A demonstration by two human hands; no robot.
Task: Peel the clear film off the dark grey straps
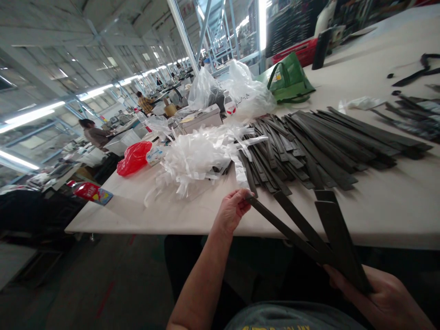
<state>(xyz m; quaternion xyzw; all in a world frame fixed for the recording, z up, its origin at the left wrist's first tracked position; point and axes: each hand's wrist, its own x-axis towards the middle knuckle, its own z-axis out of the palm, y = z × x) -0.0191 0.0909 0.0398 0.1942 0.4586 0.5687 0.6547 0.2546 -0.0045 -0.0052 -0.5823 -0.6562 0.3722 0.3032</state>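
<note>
My right hand (381,298), low at the right, grips the near ends of several long dark flat strips (330,229) that fan out toward the table. My left hand (232,211) pinches the far end of the leftmost of these strips at the table's front edge. Beyond them a big pile of the same dark strips (319,142) lies spread across the white table (395,206). A heap of torn white plastic wrapping (195,158) lies just left of the pile.
A red plastic bag (134,158), a green tote bag (288,80), clear plastic bags (240,91) and a white box (202,119) stand at the back of the table. More dark strips (412,119) lie far right. Other people (94,135) work at benches to the left.
</note>
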